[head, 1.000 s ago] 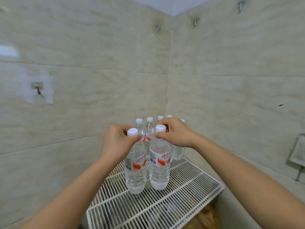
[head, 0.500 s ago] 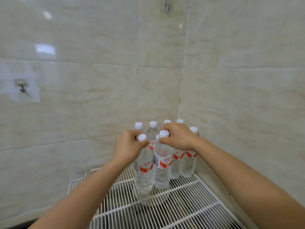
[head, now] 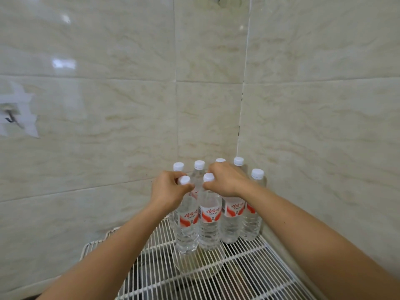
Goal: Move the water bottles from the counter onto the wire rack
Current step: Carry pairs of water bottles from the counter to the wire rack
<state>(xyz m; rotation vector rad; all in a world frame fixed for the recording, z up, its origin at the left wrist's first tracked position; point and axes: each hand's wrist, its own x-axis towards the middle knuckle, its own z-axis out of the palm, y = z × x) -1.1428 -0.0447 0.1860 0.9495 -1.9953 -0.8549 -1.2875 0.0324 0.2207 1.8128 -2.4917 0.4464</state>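
Left hand [head: 167, 190] pinches the near-left bottle [head: 187, 224] by its neck; right hand [head: 227, 180] grips the adjacent bottle [head: 209, 221] likewise, both standing upright on the wire rack [head: 249, 269].

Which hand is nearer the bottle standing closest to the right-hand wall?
Right. The right hand grips the front-right bottle just left of the wall-side bottle; the left hand grips the front-left bottle, farther left.

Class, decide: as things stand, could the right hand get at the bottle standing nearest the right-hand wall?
Probably yes, once freed: the right hand now grips a front bottle, while the wall-side bottle stands uncovered just beside its wrist.
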